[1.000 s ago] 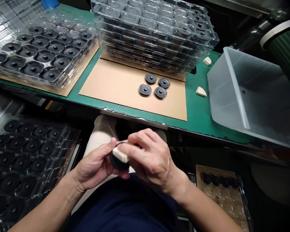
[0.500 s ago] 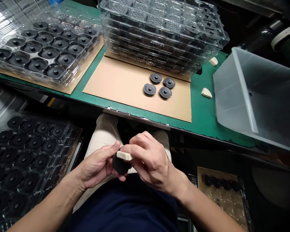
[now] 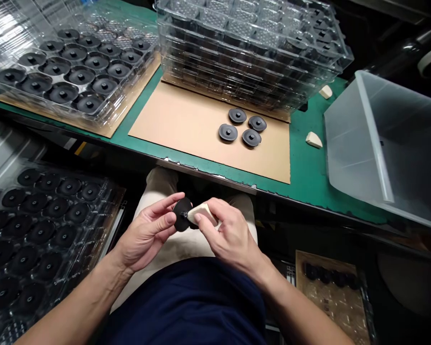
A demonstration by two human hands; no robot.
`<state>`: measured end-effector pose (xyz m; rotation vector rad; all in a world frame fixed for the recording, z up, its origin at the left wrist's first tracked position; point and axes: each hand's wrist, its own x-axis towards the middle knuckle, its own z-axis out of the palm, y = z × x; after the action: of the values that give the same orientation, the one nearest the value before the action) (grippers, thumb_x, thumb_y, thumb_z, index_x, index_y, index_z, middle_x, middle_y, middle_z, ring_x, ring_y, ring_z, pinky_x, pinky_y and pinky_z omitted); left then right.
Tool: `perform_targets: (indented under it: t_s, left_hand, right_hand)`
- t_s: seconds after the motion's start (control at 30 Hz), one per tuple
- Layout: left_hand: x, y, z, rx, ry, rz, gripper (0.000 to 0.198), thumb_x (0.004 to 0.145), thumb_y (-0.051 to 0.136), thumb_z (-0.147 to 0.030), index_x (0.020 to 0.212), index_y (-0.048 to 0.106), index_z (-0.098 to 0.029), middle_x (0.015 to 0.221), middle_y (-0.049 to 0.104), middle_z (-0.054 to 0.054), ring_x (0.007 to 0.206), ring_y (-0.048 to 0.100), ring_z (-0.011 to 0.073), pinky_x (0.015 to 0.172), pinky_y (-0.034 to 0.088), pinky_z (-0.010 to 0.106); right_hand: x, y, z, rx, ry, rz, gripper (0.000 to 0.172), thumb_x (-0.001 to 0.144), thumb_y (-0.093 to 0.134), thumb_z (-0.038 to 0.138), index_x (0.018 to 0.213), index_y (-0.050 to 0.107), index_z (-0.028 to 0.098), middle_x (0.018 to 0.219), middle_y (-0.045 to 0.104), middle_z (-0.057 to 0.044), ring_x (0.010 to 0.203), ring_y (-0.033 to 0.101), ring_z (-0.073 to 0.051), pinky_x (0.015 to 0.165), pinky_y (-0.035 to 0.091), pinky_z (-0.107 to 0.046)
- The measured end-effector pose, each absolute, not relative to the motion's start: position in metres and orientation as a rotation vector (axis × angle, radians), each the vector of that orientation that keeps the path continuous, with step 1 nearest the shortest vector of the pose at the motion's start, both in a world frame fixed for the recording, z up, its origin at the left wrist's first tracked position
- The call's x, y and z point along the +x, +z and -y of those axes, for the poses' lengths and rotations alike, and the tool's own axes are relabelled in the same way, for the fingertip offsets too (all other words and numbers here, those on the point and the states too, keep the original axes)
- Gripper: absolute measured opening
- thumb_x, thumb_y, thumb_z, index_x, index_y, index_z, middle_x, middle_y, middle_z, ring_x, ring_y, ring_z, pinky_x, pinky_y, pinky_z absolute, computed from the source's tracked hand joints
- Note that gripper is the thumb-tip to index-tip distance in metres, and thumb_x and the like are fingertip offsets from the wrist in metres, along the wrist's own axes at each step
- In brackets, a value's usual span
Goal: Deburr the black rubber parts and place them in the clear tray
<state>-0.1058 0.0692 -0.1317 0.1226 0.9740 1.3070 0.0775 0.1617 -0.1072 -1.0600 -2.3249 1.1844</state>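
Over my lap, my left hand (image 3: 149, 232) grips a black round disc (image 3: 180, 211) by its edge, thumb in front and fingers behind. The disc's face with its small central stud is turned to the right. My right hand (image 3: 232, 235) pinches a cream-coloured wedge-shaped block (image 3: 203, 213), which looks like a piece of sponge. The block's pointed end meets the disc near the stud. Several similar black discs (image 3: 252, 138) lie on the cardboard sheet (image 3: 179, 124) on the green table ahead of my hands.
A clear tray of black discs (image 3: 62, 92) stands at the left, and another tray (image 3: 57, 208) sits lower down. Stacked clear trays (image 3: 237, 52) rise at the back. Two cream blocks (image 3: 313, 140) lie beside a translucent bin (image 3: 348, 143). A brown tray (image 3: 330, 297) is at lower right.
The disc has been raised and turned so its studded face shows. My right hand has shifted the cream block from the disc's rim to near its stud. The view has moved slightly.
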Motion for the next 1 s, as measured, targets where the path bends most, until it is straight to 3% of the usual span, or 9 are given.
perform_targets:
  t_s: [0.13,0.27,0.33,0.4,0.5,0.57,0.63,0.8,1.0]
  left_hand:
    - [-0.106,-0.136,-0.064,0.117,1.085,-0.873,0.030,0.094,0.073,-0.036,0.113,0.077,-0.014,0.109,0.075,0.013,0.097,0.071,0.0214,0.085,0.061,0.031]
    - [-0.098,-0.141,-0.060,0.003,0.970,-0.753,0.039,0.095,0.067,-0.046,0.100,0.078,-0.009,0.083,0.074,0.013,0.068,0.071,0.0215,0.061,0.063,0.033]
    - [-0.094,-0.142,-0.059,-0.048,0.956,-0.714,0.042,0.094,0.068,-0.048,0.107,0.077,-0.009,0.085,0.074,0.013,0.068,0.071,0.0231,0.057,0.062,0.034]
    - [-0.093,-0.143,-0.061,-0.086,1.041,-0.705,0.038,0.094,0.070,-0.046,0.113,0.076,-0.014,0.097,0.076,0.012,0.077,0.073,0.0229,0.066,0.065,0.037]
    - [-0.095,-0.144,-0.065,-0.061,1.302,-0.800,0.036,0.090,0.078,-0.029,0.125,0.073,-0.022,0.117,0.074,0.007,0.102,0.071,0.0190,0.092,0.060,0.032]
    - [-0.095,-0.145,-0.067,0.034,1.402,-0.900,0.050,0.082,0.084,-0.015,0.129,0.071,-0.025,0.123,0.072,0.006,0.112,0.068,0.0177,0.098,0.055,0.025]
    - [-0.094,-0.145,-0.068,0.134,1.414,-0.965,0.059,0.074,0.088,-0.008,0.127,0.073,-0.026,0.125,0.072,0.005,0.115,0.067,0.0186,0.098,0.053,0.022]
    - [-0.090,-0.133,-0.070,0.270,1.513,-1.023,0.059,0.069,0.090,-0.006,0.121,0.076,-0.029,0.126,0.073,0.004,0.115,0.068,0.0201,0.095,0.055,0.021]
    - [-0.099,-0.120,-0.071,0.286,1.535,-1.050,0.057,0.070,0.090,-0.008,0.122,0.076,-0.029,0.126,0.073,0.003,0.115,0.067,0.0187,0.099,0.053,0.022]
  right_hand:
    - [0.082,-0.099,-0.166,-0.737,0.924,2.560,0.013,0.103,0.052,0.022,0.100,0.063,0.019,0.094,0.061,-0.004,0.086,0.050,-0.019,0.082,0.039,-0.036]
    - [0.083,-0.087,-0.170,-0.378,0.783,2.720,0.025,0.106,0.046,0.024,0.121,0.066,0.022,0.102,0.063,-0.006,0.092,0.052,-0.022,0.091,0.040,-0.042]
    - [0.081,-0.086,-0.171,-0.237,0.685,2.750,0.027,0.106,0.044,0.026,0.122,0.066,0.024,0.101,0.064,-0.006,0.094,0.053,-0.022,0.101,0.038,-0.047]
    - [0.080,-0.092,-0.168,-0.320,0.607,2.721,0.024,0.105,0.047,0.026,0.118,0.067,0.021,0.100,0.066,-0.006,0.096,0.055,-0.023,0.106,0.036,-0.049]
    - [0.080,-0.106,-0.162,-0.842,0.661,2.564,0.018,0.101,0.052,0.027,0.090,0.063,0.018,0.081,0.061,-0.004,0.078,0.054,-0.019,0.084,0.044,-0.038]
    - [0.079,-0.112,-0.156,-1.118,0.962,2.457,0.028,0.101,0.053,0.032,0.076,0.054,0.020,0.068,0.053,0.001,0.063,0.048,-0.015,0.063,0.039,-0.030]
    - [0.076,-0.110,-0.152,-1.214,1.304,2.324,0.033,0.103,0.052,0.037,0.075,0.052,0.020,0.066,0.052,0.003,0.059,0.047,-0.013,0.054,0.032,-0.027]
    - [0.066,-0.089,-0.149,-1.130,1.334,2.182,0.026,0.102,0.051,0.035,0.081,0.055,0.020,0.069,0.054,0.002,0.060,0.046,-0.012,0.056,0.030,-0.027]
    - [0.072,-0.090,-0.158,-1.090,0.764,2.478,0.024,0.098,0.054,0.028,0.076,0.049,0.021,0.068,0.051,0.002,0.062,0.041,-0.014,0.064,0.030,-0.032]
